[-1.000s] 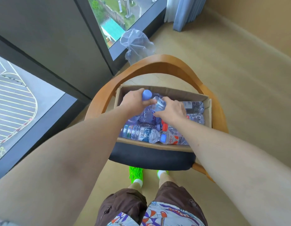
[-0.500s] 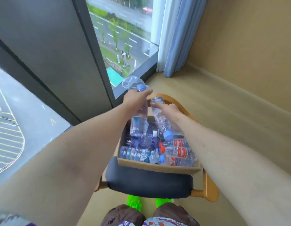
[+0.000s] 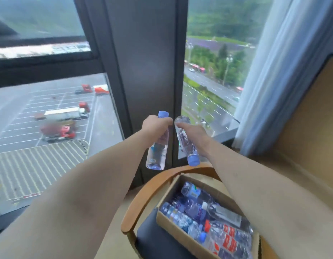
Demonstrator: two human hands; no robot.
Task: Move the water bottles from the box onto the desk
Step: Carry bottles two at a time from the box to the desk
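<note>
two bottles are held up in front of the window frame (image 3: 143, 71), clear of the box (image 3: 182, 232). the left hand (image 3: 155, 126) is curled round the neck of the upright bottle (image 3: 158, 146), just under its blue cap; the body hangs below the grip. the right hand (image 3: 192, 131) is wrapped round the inverted bottle (image 3: 186, 143), whose base sticks out above the fingers and whose blue cap points down below the grip. the two bottles are just beside each other, not clearly touching. well below both grips, the box is seen on a chair (image 3: 139, 200), with more bottles (image 3: 208, 223) lying in it. a curtain (image 3: 285, 71) hangs to the right of the right hand.
</note>
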